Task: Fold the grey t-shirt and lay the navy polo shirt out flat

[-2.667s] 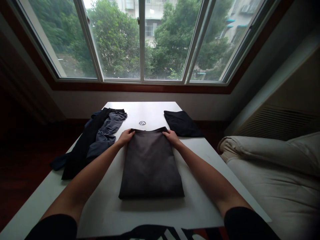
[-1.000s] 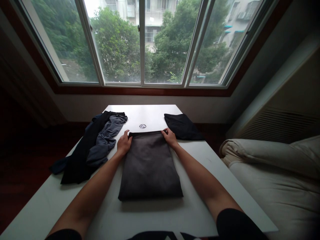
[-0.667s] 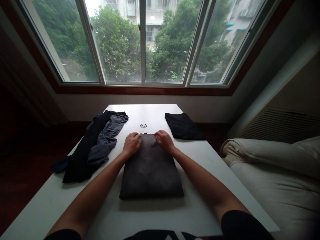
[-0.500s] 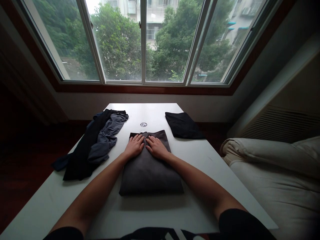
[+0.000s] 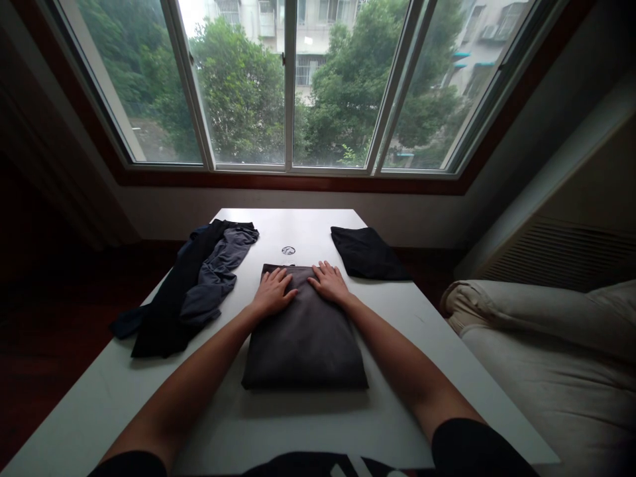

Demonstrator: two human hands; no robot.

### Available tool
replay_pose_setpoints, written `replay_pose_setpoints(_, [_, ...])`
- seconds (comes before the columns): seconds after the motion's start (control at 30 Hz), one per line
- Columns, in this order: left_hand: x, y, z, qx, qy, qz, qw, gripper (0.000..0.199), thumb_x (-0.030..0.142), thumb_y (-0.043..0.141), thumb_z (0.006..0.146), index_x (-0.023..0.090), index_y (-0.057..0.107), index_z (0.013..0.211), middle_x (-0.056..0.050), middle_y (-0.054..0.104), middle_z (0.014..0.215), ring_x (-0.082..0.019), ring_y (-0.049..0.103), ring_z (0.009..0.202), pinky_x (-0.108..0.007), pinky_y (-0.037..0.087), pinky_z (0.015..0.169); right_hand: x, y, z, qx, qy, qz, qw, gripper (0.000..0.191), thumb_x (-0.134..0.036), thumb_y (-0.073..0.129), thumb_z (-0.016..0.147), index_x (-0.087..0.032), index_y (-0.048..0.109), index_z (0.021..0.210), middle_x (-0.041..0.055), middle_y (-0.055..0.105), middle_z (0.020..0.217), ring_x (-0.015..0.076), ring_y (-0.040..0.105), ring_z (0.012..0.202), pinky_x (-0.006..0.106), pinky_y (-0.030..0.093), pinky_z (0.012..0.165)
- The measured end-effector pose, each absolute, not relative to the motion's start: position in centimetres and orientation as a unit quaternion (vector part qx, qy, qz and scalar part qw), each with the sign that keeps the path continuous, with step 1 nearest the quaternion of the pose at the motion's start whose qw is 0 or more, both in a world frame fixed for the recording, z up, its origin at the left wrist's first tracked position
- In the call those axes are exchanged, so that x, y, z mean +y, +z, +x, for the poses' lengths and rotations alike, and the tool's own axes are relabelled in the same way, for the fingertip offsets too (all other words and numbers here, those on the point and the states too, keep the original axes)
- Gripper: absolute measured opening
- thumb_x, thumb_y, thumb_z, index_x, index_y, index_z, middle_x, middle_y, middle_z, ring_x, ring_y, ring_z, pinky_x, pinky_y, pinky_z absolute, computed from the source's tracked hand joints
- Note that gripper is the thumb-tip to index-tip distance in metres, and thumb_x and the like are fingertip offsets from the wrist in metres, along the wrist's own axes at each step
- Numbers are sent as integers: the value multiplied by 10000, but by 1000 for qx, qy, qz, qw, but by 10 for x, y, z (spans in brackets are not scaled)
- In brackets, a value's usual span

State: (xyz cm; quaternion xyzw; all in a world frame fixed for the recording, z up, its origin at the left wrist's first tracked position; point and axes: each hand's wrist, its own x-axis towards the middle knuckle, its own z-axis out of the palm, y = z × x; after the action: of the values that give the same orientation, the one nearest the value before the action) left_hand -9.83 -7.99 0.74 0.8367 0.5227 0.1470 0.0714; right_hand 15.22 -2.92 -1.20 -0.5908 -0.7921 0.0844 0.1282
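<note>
A dark grey folded garment (image 5: 305, 348) lies flat on the white table (image 5: 278, 427) in front of me, its exact kind not clear. My left hand (image 5: 273, 290) rests open on its far left part, fingers spread. Over the far right corner, my right hand (image 5: 329, 281) lies open with the palm down. Both hands touch the cloth and neither grips it. Part of the far edge is hidden under my fingers.
Rumpled black and grey-blue clothes (image 5: 211, 285) lie along the table's left side. A folded black garment (image 5: 368, 253) sits at the far right. Behind the grey garment is a small round mark (image 5: 288, 250). A pale sofa (image 5: 541, 344) stands at the right, a window (image 5: 293, 86) beyond.
My hands have moved apart: the right one slid to the right across the cloth, while the left stayed near its side. The far edge of the garment now looks straighter.
</note>
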Motion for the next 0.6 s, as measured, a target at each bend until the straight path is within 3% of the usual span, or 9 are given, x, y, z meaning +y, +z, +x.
replay_pose_setpoints(0.17, [-93, 6, -85, 462, 112, 875, 92, 718, 647, 474, 1034, 273, 413, 1644, -94, 273, 1745, -341, 185, 1625, -573, 117, 1301, -24, -13, 166, -766, 97, -622, 126, 649, -528, 409, 1085, -208, 387, 1649, 151, 225, 1751, 307, 127, 1631, 542, 133, 1285])
replay_pose_setpoints(0.33, [-81, -2, -89, 456, 99, 879, 96, 683, 643, 419, 1056, 334, 366, 1662, -41, 234, 1759, -317, 167, 1632, -557, 126, 1304, -31, -5, 162, -770, 68, -618, 147, 588, -445, 443, 1082, -184, 453, 1608, 166, 265, 1736, 312, 151, 1625, 537, 133, 1285])
replay_pose_setpoints(0.47, [-63, -6, -97, 492, 115, 860, 76, 597, 513, 380, 1093, 299, 395, 1650, -57, 272, 1748, -309, 213, 1621, -561, 165, 1296, -49, 8, 142, -810, 38, -562, 164, 554, -392, 448, 1083, -166, 492, 1586, 160, 305, 1722, 303, 178, 1622, 507, 105, 1303])
replay_pose_setpoints(0.6, [-47, -9, -122, 573, 171, 801, 9, 526, 359, 418, 1077, 229, 496, 1581, -116, 326, 1724, -322, 283, 1594, -573, 197, 1285, -75, 12, 116, -881, 80, -444, 141, 602, -479, 434, 1093, -235, 414, 1643, 100, 299, 1732, 280, 215, 1616, 502, 149, 1311])
